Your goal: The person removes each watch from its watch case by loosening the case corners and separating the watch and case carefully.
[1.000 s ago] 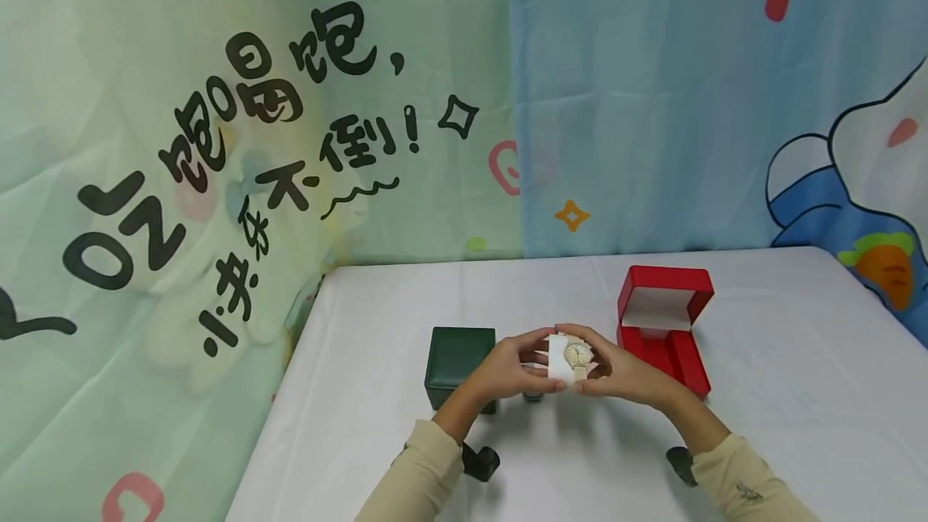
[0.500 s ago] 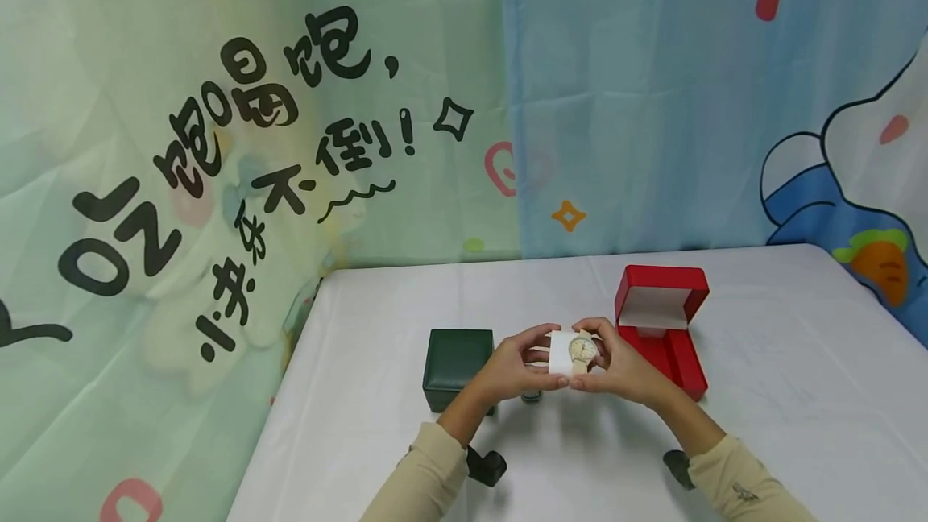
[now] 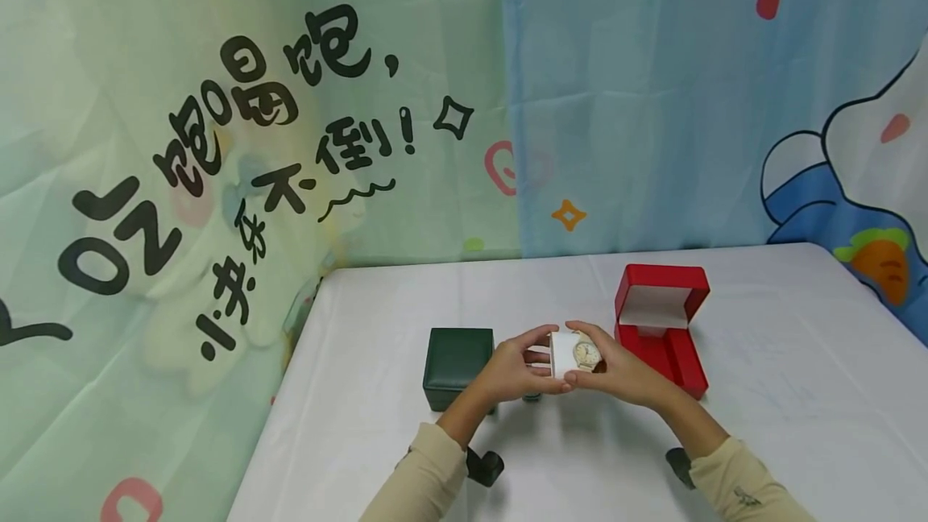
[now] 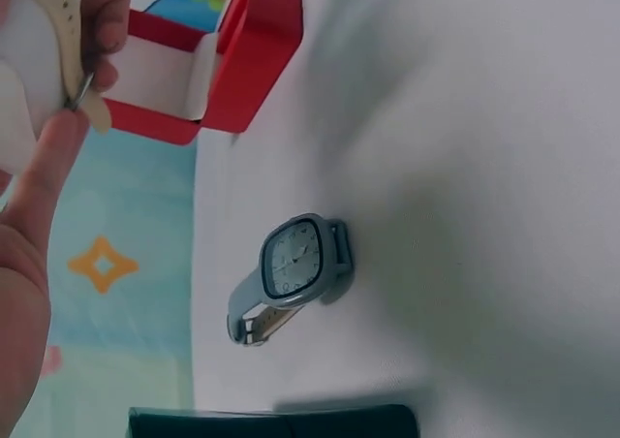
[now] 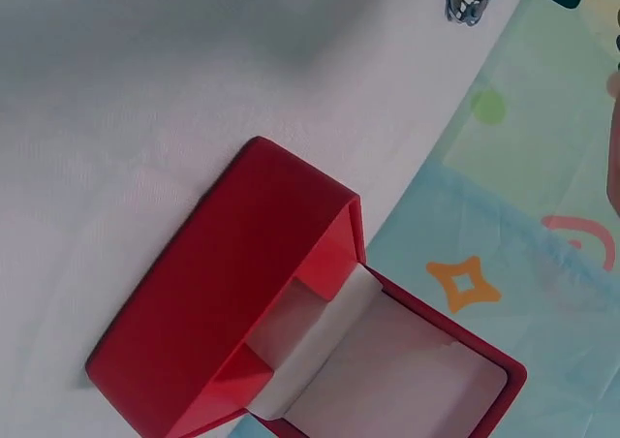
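A watch (image 3: 586,354) with a cream strap and pale round dial is wrapped around a white cushion (image 3: 561,356), held up above the table. My left hand (image 3: 510,366) grips the cushion's left end between thumb and fingers. On the watch side, my right hand (image 3: 618,367) holds it with the thumb below and fingers over the top. In the left wrist view the cream strap (image 4: 70,31) shows its metal buckle (image 4: 81,91) on the far side, with a left fingertip right beside it. The dial is turned away from that view.
An open red box (image 3: 663,277) with a white-lined lid stands at right behind my right hand. At left sits a closed dark green box (image 3: 458,365). A grey-blue watch (image 4: 294,259) lies on the white tablecloth between them. Printed curtains (image 3: 435,208) hang behind the table.
The watch has shifted a little to the right along the cushion and its dial now faces more rightward. My right fingers lifted, then came back over the top. My left hand has stayed nearly still.
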`<action>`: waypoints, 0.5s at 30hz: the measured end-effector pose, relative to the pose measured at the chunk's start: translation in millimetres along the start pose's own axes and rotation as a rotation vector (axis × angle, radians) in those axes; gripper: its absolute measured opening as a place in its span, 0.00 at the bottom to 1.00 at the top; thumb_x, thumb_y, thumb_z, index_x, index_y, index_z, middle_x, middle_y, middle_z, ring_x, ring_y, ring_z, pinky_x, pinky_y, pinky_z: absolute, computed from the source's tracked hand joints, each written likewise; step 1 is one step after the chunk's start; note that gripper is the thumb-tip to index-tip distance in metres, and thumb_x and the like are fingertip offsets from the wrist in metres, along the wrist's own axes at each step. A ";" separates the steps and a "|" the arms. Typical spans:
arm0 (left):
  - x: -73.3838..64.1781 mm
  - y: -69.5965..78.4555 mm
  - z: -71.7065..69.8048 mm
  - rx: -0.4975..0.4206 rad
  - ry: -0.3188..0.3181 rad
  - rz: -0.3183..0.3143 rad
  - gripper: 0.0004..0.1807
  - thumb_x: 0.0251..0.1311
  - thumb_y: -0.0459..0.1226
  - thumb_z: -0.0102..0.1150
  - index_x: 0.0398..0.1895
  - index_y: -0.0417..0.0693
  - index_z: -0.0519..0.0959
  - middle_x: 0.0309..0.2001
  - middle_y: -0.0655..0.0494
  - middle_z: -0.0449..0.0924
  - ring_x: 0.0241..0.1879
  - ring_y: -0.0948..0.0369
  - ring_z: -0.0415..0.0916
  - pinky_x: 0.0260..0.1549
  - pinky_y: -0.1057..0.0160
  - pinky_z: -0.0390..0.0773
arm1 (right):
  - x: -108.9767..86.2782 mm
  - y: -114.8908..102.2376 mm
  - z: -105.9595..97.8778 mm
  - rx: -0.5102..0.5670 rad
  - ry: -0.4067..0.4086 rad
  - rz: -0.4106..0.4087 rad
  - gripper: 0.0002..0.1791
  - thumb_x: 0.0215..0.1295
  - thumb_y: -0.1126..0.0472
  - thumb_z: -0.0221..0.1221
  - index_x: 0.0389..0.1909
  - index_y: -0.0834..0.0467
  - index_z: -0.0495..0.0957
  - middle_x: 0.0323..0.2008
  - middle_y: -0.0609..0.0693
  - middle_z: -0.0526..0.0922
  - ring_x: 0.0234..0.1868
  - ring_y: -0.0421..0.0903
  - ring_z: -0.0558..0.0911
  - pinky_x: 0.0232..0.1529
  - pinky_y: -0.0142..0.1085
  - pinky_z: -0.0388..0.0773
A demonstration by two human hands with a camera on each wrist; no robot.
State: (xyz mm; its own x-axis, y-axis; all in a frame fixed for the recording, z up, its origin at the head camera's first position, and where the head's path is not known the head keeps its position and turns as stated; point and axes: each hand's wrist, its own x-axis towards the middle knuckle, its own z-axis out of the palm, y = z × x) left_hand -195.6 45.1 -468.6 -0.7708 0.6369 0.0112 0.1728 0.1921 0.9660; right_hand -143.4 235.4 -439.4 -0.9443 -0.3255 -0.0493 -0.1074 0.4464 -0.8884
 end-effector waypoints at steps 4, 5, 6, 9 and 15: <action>-0.2 0.5 -0.7 -0.008 -0.018 -0.006 0.38 0.43 0.30 0.68 0.62 0.44 0.66 0.49 0.48 0.75 0.40 0.67 0.78 0.37 0.72 0.78 | -0.4 -0.9 -0.6 -0.026 -0.039 0.006 0.53 0.48 0.53 0.66 0.69 0.61 0.44 0.59 0.65 0.59 0.54 0.55 0.65 0.40 0.34 0.80; -0.5 0.5 -0.7 -0.015 -0.023 -0.007 0.38 0.43 0.29 0.68 0.62 0.43 0.66 0.49 0.48 0.76 0.40 0.67 0.78 0.37 0.71 0.78 | -0.5 -0.6 -0.5 -0.028 -0.047 0.007 0.53 0.47 0.53 0.66 0.69 0.61 0.44 0.59 0.65 0.58 0.54 0.55 0.64 0.40 0.34 0.80; -0.7 0.6 -0.8 -0.020 -0.031 -0.011 0.38 0.43 0.29 0.68 0.63 0.42 0.65 0.48 0.47 0.76 0.40 0.67 0.78 0.37 0.71 0.79 | -0.5 -0.2 -0.4 -0.031 -0.054 0.004 0.54 0.46 0.54 0.66 0.69 0.61 0.44 0.60 0.65 0.58 0.55 0.56 0.64 0.40 0.34 0.80; -1.2 0.1 -0.9 -0.030 -0.049 -0.019 0.38 0.44 0.29 0.68 0.63 0.43 0.65 0.48 0.47 0.76 0.40 0.67 0.79 0.37 0.71 0.79 | -1.2 0.4 -1.0 -0.028 -0.069 0.004 0.54 0.45 0.56 0.66 0.69 0.61 0.44 0.59 0.65 0.58 0.54 0.56 0.63 0.39 0.32 0.79; -0.5 -0.8 -2.4 -0.089 -0.081 -0.022 0.37 0.45 0.28 0.66 0.63 0.46 0.66 0.50 0.49 0.75 0.43 0.64 0.79 0.38 0.68 0.79 | -2.9 -0.6 -5.0 0.007 -0.094 -0.008 0.49 0.47 0.58 0.65 0.67 0.61 0.48 0.55 0.63 0.61 0.52 0.54 0.64 0.37 0.30 0.78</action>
State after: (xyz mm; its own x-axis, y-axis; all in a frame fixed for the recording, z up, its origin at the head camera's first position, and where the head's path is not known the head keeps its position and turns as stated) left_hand -196.8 42.8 -468.8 -0.7213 0.6921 -0.0278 0.0982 0.1419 0.9850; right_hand -142.1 240.3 -436.4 -0.9098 -0.4065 -0.0843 -0.1129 0.4376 -0.8920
